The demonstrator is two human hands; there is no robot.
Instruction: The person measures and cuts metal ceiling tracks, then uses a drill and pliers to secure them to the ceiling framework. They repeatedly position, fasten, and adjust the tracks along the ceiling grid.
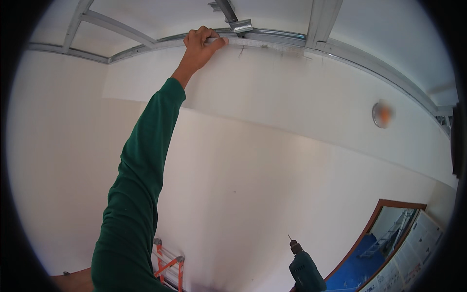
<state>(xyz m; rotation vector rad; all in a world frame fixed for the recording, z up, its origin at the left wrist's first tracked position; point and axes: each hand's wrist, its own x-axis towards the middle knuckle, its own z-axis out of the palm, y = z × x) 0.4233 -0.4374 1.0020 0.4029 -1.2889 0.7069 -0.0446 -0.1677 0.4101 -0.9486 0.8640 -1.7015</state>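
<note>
My left hand (199,48) is raised in a green sleeve, fingers curled onto a thin pale strip (258,43) along the metal channel (279,35) where wall meets ceiling. Just right of that hand, a small metal bracket (241,26) sits on a dark crosspiece. Below, a teal power drill (304,270) with a thin bit points upward at the lower right. My right hand (293,289) barely shows at the bottom edge, holding the drill; most of it is out of frame.
A metal ceiling grid (112,29) spans overhead. An orange stepladder (180,270) stands low behind my left arm. A wood-framed doorway (374,209) at lower right shows a metal ladder (384,238) and blue floor, beside a leaning printed panel (408,248). A blurred round fixture (383,114) is right.
</note>
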